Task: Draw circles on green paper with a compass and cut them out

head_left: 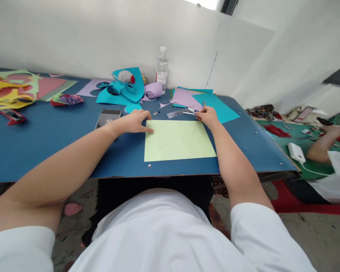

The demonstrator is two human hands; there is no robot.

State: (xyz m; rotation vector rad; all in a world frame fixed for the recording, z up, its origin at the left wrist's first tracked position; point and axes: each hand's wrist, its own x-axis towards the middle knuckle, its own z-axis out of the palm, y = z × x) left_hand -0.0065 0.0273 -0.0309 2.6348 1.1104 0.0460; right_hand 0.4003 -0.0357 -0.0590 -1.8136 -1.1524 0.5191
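Note:
A sheet of pale yellow-green paper (178, 141) lies flat at the table's front edge, with faint curved pencil lines on it. My left hand (133, 122) rests at its upper left corner, thumb on the paper and fingers apart. At the upper right corner, my right hand (208, 116) is closed around what looks like a drawing compass (190, 111), its thin metal legs pointing left. Just behind the paper is a clear ruler (174, 113), partly under the compass. A small dark blue-capped piece (156, 112) lies left of the ruler.
Purple paper (184, 96) and blue sheets (219, 107) lie behind my right hand. A water bottle (162, 70) stands by the wall. Cut blue scraps (121, 88), a phone (109, 117) and yellow scraps (11, 92) are leftward. Another person's arm (324, 145) is at the right table.

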